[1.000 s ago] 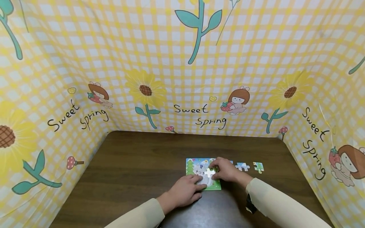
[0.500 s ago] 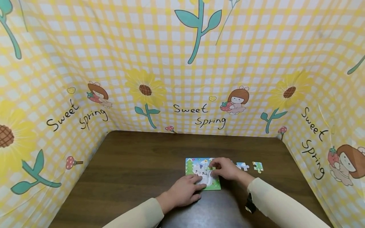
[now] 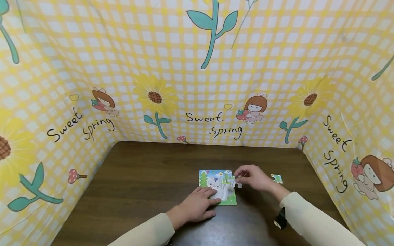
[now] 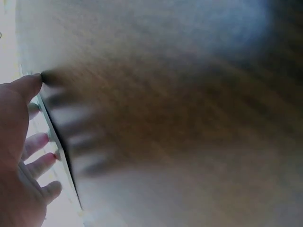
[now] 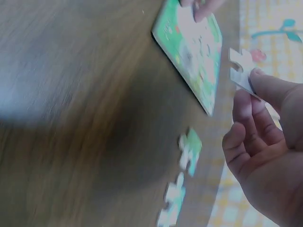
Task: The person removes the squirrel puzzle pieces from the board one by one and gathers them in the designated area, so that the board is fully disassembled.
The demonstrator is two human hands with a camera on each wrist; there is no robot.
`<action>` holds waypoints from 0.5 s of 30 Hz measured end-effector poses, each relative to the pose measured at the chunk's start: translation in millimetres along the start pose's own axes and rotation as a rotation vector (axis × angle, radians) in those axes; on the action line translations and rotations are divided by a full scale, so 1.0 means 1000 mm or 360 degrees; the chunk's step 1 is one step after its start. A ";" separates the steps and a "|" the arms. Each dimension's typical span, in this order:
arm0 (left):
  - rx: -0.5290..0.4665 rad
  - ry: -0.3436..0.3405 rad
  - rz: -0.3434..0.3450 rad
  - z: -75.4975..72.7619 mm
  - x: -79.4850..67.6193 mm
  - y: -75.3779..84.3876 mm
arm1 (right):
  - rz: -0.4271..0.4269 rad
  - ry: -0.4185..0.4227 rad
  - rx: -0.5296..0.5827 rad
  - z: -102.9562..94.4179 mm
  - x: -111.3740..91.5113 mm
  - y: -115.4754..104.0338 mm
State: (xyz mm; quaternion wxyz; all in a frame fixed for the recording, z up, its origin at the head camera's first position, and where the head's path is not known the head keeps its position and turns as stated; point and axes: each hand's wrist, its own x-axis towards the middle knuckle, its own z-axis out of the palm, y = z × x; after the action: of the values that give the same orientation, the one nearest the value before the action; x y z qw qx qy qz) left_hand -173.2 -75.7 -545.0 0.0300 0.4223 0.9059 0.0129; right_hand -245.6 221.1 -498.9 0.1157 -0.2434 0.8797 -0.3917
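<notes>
A small square jigsaw puzzle (image 3: 226, 198) with a white cartoon animal lies on the table. My left hand (image 3: 197, 206) rests on its lower left part with fingers extended; in the left wrist view the fingertips (image 4: 40, 165) reach the puzzle's edge. My right hand (image 3: 253, 177) is just off the puzzle's right edge. It pinches a jigsaw piece (image 5: 241, 71) between thumb and fingers, raised above the table in the right wrist view. Two loose pieces lie near that hand, a green-tipped piece (image 5: 191, 150) and a pale blue piece (image 5: 172, 203). The head view shows one loose piece (image 3: 276, 178).
The dark wooden table (image 3: 147, 171) is bordered by a yellow checked cloth (image 3: 172, 61) at the back and both sides. A dark band (image 3: 280, 218) is on the right wrist.
A white cross-shaped gap in the puzzle now shows a green piece. My right hand has moved right, off the puzzle, and grips another piece. My left hand stays in place.
</notes>
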 end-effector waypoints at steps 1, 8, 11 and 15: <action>-0.0010 0.0009 0.0000 0.001 -0.001 -0.001 | 0.0008 0.0003 0.0001 -0.004 -0.004 0.002; -0.0089 0.0094 -0.0052 0.008 -0.014 -0.010 | -0.0001 0.0085 -0.0003 -0.030 -0.044 0.027; -0.0125 0.0087 -0.0077 0.007 -0.019 -0.015 | 0.0029 0.0082 0.0049 -0.039 -0.061 0.043; -0.0116 0.0070 -0.0075 0.007 -0.023 -0.020 | 0.0103 0.0024 0.0162 -0.050 -0.083 0.060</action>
State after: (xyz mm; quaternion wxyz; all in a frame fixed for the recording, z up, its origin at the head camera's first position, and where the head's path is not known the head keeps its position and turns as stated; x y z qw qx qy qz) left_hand -173.8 -106.0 -552.3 0.0259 0.3990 0.9150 0.0545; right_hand -214.6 330.1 -509.6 0.1338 -0.2055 0.8670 -0.4339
